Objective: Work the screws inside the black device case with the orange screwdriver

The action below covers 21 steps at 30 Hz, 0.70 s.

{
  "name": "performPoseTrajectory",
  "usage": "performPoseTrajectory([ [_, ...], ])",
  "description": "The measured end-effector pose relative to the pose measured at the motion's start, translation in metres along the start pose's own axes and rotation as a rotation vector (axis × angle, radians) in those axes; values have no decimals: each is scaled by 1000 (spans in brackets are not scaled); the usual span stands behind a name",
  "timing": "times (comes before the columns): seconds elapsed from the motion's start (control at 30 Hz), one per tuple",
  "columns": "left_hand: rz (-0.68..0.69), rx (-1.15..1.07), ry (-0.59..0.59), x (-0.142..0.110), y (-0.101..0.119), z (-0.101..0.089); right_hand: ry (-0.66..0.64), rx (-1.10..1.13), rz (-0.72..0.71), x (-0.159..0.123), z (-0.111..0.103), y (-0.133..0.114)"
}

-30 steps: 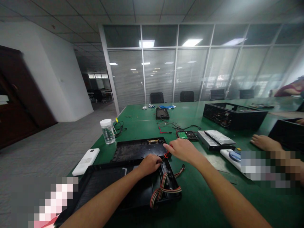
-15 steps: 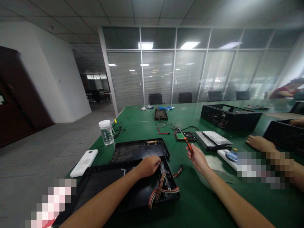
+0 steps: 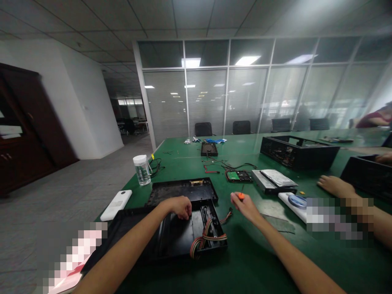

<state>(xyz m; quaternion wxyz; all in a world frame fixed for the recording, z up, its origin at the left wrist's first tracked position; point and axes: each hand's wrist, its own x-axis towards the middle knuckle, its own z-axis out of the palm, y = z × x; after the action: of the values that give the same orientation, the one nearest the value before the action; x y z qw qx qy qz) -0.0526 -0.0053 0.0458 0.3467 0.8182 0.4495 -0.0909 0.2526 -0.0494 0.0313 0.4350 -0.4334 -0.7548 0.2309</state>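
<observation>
My right hand (image 3: 246,207) is closed round an orange-handled screwdriver (image 3: 241,196), whose thin shaft points up and away above the green table. My left hand (image 3: 181,207) is over the black metal case (image 3: 179,241) in front of me, its fingers curled together; whatever they may pinch is hidden. A striped ribbon cable (image 3: 200,243) lies looped across the right end of this case, beside a metal bracket (image 3: 210,218). Just behind stands a second black panel (image 3: 180,191) with a brass-coloured strip on its far edge.
Beyond my right hand lie an opened drive with a green board (image 3: 237,176) and a silver drive unit (image 3: 272,180). A water bottle (image 3: 142,170) and a white phone-like slab (image 3: 116,205) stand left. On the right, a co-worker's hand (image 3: 335,185) rests near black cases (image 3: 298,153).
My left hand has moved left, away from the bracket and over the case's middle. The right hand has drawn slightly back, and the screwdriver now points more upright.
</observation>
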Motion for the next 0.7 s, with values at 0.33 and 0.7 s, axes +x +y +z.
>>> performPoseTrajectory([
  [0.33, 128, 324, 458, -18, -2, -22, -413, -903, -302, -98, 23, -77],
  [0.7, 26, 201, 264, 9, -36, -28, -374, -677, -272, -120, 30, -69],
])
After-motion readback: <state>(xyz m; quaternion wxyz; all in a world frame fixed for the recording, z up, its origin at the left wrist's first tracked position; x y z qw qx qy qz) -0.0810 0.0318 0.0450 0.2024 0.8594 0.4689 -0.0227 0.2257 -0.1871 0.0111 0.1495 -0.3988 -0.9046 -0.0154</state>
